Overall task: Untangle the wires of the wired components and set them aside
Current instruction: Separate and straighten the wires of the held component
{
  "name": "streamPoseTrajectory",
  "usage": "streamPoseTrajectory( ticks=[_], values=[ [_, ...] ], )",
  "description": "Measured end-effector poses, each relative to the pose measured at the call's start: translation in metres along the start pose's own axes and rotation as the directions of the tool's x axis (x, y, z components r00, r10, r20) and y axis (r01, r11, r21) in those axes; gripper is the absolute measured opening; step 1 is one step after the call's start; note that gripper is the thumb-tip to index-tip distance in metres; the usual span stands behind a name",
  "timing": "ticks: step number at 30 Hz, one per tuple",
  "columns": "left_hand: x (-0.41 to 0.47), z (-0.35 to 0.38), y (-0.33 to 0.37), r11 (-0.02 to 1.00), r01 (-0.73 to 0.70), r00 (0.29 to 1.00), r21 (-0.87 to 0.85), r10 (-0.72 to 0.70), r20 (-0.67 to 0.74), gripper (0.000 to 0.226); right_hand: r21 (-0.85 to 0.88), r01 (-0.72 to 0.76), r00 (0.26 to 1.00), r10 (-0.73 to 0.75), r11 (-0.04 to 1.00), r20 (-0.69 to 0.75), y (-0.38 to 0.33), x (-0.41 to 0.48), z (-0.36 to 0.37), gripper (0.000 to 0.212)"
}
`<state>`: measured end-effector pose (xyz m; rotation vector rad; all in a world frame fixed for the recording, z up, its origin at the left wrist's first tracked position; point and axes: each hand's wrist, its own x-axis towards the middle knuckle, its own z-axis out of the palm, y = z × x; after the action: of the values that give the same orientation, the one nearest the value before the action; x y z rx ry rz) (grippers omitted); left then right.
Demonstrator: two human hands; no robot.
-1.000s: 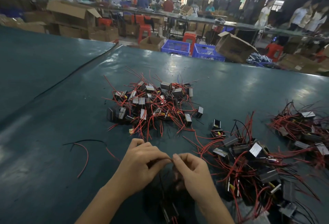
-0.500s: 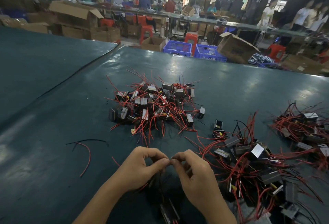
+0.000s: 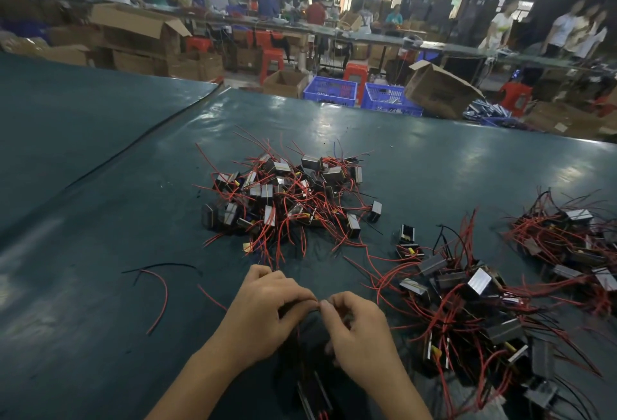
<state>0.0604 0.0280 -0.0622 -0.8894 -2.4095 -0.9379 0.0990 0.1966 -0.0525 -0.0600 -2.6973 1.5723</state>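
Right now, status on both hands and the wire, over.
Left hand and right hand both pinch a thin dark wire between fingertips. Component blurred below them. Tangled pile close on the right.

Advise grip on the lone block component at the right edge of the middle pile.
Pinch the block component by its two flat side faces, coming from above and the right, where the table is bare. Its wires seem to trail left into the middle pile, so hold the rigid body, not the leads.
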Motion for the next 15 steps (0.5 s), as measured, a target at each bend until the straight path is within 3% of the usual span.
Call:
streamPoseTrajectory(
  ticks=[3, 5, 7, 10, 12, 15],
  values=[
    [0.0, 0.004, -0.004, 0.984, -0.131, 0.991, 0.117, 0.134, -0.019, 0.023, 0.339, -0.374, 0.927, 0.335, 0.863, 0.17, -0.008, -0.001, 0.001, 0.027],
    [0.001, 0.006, -0.005, 0.977, -0.157, 0.987, 0.146, 0.161, -0.019, 0.024, 0.469, -0.508, 0.861, 0.419, 0.723, 0.286, -0.011, -0.001, -0.002, 0.026],
    [0.002, 0.005, -0.003, 0.976, -0.151, 0.988, 0.155, 0.156, -0.017, 0.024, 0.518, -0.555, 0.832, 0.424, 0.651, 0.358, -0.012, 0.0, -0.004, 0.022],
    [0.002, 0.001, 0.0, 0.997, -0.041, 0.998, 0.07, 0.043, -0.035, 0.016, 0.535, -0.41, 0.912, 0.318, 0.738, 0.26, -0.01, 0.0, -0.002, 0.019],
    [0.004, -0.005, 0.004, 0.987, 0.103, 0.993, -0.122, -0.108, -0.038, 0.005, 0.468, -0.195, 0.98, 0.153, 0.862, 0.127, -0.008, 0.0, -0.003, 0.013],
    [0.006, -0.012, 0.006, 0.894, 0.237, 0.97, -0.38, -0.238, 0.044, 0.011, 0.287, 0.119, 0.993, -0.12, 0.951, -0.014, -0.003, 0.001, -0.009, 0.014]
  ],
)
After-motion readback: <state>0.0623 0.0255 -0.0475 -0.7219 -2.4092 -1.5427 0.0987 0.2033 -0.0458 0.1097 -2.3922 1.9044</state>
